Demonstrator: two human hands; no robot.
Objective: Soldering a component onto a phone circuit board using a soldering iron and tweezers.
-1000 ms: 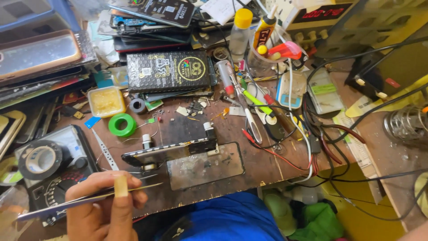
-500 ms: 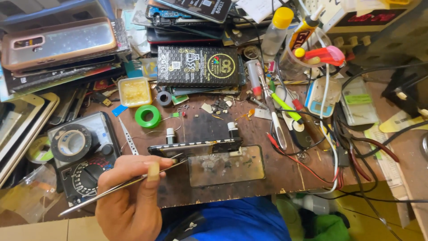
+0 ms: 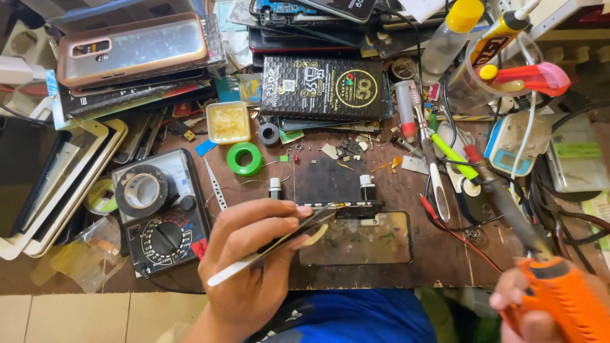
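Metal tweezers [image 3: 279, 244] pinched in left hand [image 3: 251, 267], orange soldering iron [image 3: 559, 295] in right hand [image 3: 527, 314]

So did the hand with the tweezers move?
Yes. The left hand with the tweezers has moved right, away from the multimeter, so the tips now reach the clamped phone board.

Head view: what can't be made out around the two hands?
- Right hand: cut off by the bottom and right edges, blurred; grip on the orange soldering iron unclear.
- Soldering iron tip: lost among the dark cables.
- Tweezers in left hand: tips merge with the dark clamped board; what they touch is too small to tell.
- Left palm: faces away.
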